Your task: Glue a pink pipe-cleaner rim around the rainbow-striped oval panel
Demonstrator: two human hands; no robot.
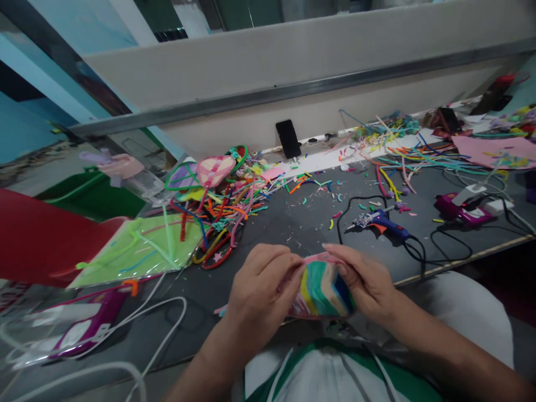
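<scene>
Between my two hands, at the table's near edge, is a craft piece of pipe cleaners (322, 287) in pink, yellow, teal, cream and dark blue zigzag stripes with a pink top edge. My left hand (263, 285) is closed on its left side, covering that part. With thumb and fingers, my right hand (364, 279) pinches the upper right corner. A blue hot glue gun (383, 223) with an orange trigger lies on the table beyond my right hand, touching neither hand.
Heaped pipe cleaners (226, 212) and a pink heart-shaped piece (215, 170) lie left of centre. A phone (288, 138) leans on the back wall. Purple power strips (464, 212) and cables sit on both sides. A green sheet (146, 245) in plastic lies left, near a clear bottle (142, 178).
</scene>
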